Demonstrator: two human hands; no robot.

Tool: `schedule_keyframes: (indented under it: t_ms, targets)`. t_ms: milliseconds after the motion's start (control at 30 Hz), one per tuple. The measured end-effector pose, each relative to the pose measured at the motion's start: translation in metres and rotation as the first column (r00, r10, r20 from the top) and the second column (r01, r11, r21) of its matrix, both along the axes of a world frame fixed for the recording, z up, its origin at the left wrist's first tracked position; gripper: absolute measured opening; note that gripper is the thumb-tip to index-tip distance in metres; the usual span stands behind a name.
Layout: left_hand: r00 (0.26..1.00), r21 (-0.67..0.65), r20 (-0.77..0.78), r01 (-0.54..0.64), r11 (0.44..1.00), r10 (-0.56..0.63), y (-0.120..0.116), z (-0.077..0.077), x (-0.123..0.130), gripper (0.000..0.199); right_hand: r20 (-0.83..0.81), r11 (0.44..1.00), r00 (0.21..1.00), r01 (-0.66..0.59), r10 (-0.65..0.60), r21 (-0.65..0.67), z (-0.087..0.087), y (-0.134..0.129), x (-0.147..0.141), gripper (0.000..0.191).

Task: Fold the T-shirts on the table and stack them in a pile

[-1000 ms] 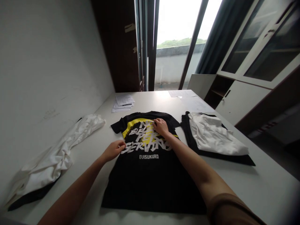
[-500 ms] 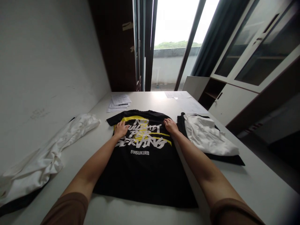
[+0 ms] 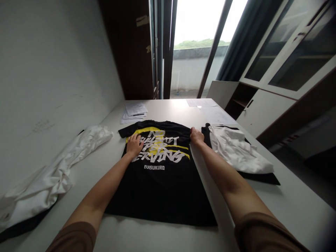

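Observation:
A black T-shirt (image 3: 160,192) with white lettering and yellow streaks lies spread on the white table, collar away from me and hem toward me. My left hand (image 3: 134,145) rests flat on the print near the shirt's left side, fingers apart. At the right sleeve, my right hand (image 3: 196,135) is closed with fingers curled around the sleeve edge, which is mostly hidden under it. Just right of that hand lies a pile of white and black clothes (image 3: 232,148), apart from the shirt.
Crumpled white and black clothing (image 3: 56,175) lies along the wall at the left. Papers (image 3: 134,111) sit on the table's far left, and more sheets (image 3: 201,103) at the far right. Beyond the table (image 3: 168,108) stand a glass door and a white cabinet (image 3: 273,108).
My right hand has gone from lying on the shirt's shoulder to gripping the sleeve edge, slightly farther right. My left hand stays in place. The view has shifted a little.

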State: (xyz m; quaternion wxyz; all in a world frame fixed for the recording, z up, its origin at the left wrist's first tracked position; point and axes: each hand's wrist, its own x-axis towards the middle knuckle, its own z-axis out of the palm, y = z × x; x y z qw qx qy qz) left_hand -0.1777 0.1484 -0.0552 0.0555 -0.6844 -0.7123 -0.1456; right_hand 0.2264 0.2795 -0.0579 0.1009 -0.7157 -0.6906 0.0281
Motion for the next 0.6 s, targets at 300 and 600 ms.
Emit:
schedule_keyframes:
  t_ms: [300, 600]
  targets:
    - [0.731, -0.093, 0.134, 0.681, 0.726, -0.669, -0.082, 0.022, 0.123, 0.062, 0.161, 0.983, 0.976, -0.16, 0.144, 0.092, 0.043, 0.039, 0.036, 0.035]
    - [0.546, -0.127, 0.227, 0.838, 0.531, -0.807, -0.132, 0.025, 0.174, 0.067, -0.035, 0.976, 0.999, 0.028, -0.02, 0.217, 0.019, -0.007, 0.024, 0.033]
